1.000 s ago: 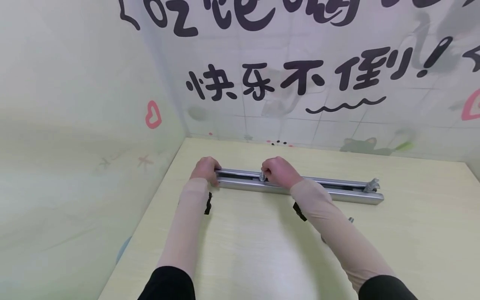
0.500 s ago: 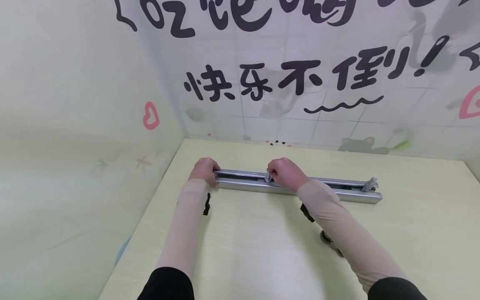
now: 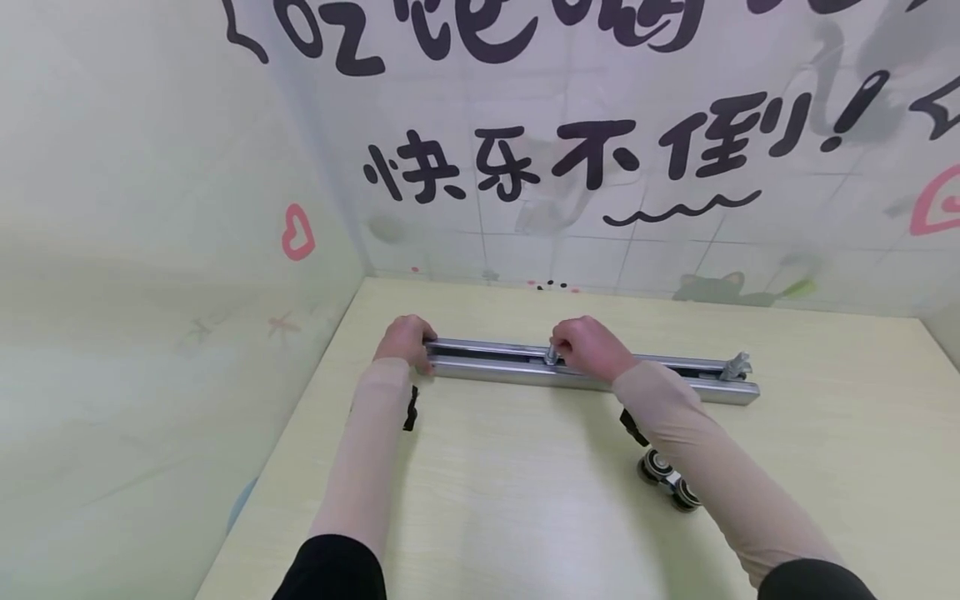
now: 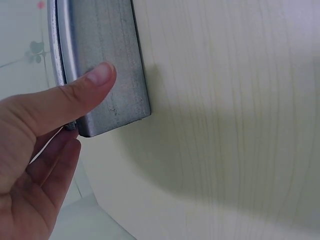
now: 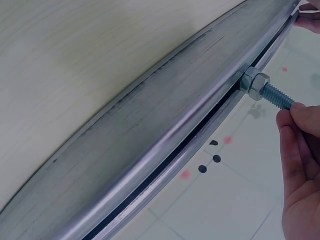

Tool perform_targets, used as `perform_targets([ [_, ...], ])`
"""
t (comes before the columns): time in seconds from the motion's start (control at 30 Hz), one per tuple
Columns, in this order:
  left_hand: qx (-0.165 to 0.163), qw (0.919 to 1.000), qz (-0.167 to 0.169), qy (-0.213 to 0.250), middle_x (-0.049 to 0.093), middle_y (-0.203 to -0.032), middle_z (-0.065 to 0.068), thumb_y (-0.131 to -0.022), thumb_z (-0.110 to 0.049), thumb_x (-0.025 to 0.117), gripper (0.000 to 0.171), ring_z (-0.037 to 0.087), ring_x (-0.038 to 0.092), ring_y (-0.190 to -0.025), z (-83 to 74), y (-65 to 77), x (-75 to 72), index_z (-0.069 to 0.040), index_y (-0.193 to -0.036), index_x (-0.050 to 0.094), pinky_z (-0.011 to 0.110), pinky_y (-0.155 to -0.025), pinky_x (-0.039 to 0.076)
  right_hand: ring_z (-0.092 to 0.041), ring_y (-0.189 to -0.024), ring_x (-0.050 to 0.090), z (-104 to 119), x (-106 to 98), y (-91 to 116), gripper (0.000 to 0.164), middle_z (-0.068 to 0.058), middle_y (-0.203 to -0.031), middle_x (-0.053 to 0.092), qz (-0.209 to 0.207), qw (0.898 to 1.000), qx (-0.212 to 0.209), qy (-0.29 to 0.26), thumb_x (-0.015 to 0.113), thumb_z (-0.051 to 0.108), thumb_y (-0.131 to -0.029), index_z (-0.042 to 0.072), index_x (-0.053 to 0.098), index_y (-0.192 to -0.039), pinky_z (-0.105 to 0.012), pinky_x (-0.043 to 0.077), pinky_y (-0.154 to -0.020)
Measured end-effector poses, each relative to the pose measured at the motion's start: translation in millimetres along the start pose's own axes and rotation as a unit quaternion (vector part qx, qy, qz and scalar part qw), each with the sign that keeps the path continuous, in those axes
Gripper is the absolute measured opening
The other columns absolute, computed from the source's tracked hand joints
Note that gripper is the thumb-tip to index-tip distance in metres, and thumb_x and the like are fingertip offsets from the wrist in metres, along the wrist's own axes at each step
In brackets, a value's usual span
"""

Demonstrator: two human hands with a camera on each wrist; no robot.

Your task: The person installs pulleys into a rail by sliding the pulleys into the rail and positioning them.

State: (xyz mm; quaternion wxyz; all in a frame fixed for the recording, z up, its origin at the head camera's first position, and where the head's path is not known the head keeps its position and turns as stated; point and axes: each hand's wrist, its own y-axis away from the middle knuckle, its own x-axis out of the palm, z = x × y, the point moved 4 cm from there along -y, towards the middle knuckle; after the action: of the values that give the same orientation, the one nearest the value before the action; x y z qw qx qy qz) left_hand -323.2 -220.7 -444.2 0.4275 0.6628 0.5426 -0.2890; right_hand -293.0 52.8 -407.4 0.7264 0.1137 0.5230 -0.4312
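A slotted metal rail (image 3: 491,371) lies lengthwise across the far part of the table. My left hand (image 3: 404,342) grips its left end; in the left wrist view the thumb (image 4: 101,75) presses on the rail's side wall, with the other fingers behind. Out of the slot sticks a threaded bolt (image 5: 278,96) with hex nuts (image 5: 255,84) at the slot's lips. My right hand (image 3: 592,346) pinches the bolt's free end between thumb and fingertips. Whatever the bolt joins inside the rail is mostly hidden.
At the rail's right end a second metal fitting (image 3: 736,367) sticks up, tilted, from the slot. A roller trolley (image 3: 667,479) with round wheels lies on the table (image 3: 510,500) beside my right forearm, partly covered by it. Printed wall sheets (image 3: 465,242) border the table's back and left.
My right hand has slid the bolt rightward along the slot. The right forearm shifted right too, uncovering more of the roller trolley. My left hand stays on the rail's left end.
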Motion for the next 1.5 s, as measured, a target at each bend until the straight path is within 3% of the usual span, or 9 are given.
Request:
perform_targets([
  [0.6, 0.010, 0.9999, 0.006, 0.006, 0.063, -0.103, 0.012, -0.051, 0.004, 0.082, 0.060, 0.025, 0.054, -0.092, -0.3, 1.5, -0.2, -0.002, -0.108, 0.064, 0.038, -0.086, 0.046, -0.009, -0.057, 0.042, -20, -12, 22, 0.027, 0.001, -0.059, 0.051, -0.002, 1.000, 0.010, 0.002, 0.049, -0.019, -0.068, 0.006, 0.053, -0.059, -0.024, 0.046, -0.059],
  [0.83, 0.005, 0.9999, 0.008, 0.008, 0.062, -0.104, 0.011, -0.052, 0.004, 0.082, 0.060, 0.025, 0.054, -0.093, -1.1, 2.1, 1.3, -0.002, -0.109, 0.063, 0.039, -0.087, 0.046, -0.010, -0.056, 0.040, -25, -18, 29, 0.029, 0.002, -0.057, 0.045, -0.008, 1.000, 0.004, 0.002, 0.048, -0.019, -0.067, 0.008, 0.048, -0.056, -0.024, 0.042, -0.056],
  [1.1, 0.000, 0.9999, 0.011, 0.008, 0.062, -0.106, 0.011, -0.052, 0.004, 0.081, 0.062, 0.025, 0.053, -0.094, 0.0, 0.9, 3.1, -0.003, -0.111, 0.062, 0.039, -0.088, 0.045, -0.009, -0.057, 0.042, -28, -23, 37, 0.025, 0.000, -0.060, 0.052, -0.015, 1.000, -0.013, 0.000, 0.049, -0.020, -0.067, 0.003, 0.055, -0.061, -0.025, 0.046, -0.057],
  [1.5, 0.014, 0.9998, 0.009, -0.010, 0.063, -0.106, 0.013, -0.051, 0.002, 0.083, 0.062, 0.026, 0.054, -0.094, -1.1, -0.5, -0.5, -0.002, -0.109, 0.063, 0.040, -0.090, 0.044, -0.010, -0.059, 0.045, -33, -27, 42, 0.023, -0.001, -0.062, 0.055, -0.024, 1.000, 0.000, -0.002, 0.052, -0.020, -0.068, 0.001, 0.058, -0.064, -0.028, 0.051, -0.061],
])
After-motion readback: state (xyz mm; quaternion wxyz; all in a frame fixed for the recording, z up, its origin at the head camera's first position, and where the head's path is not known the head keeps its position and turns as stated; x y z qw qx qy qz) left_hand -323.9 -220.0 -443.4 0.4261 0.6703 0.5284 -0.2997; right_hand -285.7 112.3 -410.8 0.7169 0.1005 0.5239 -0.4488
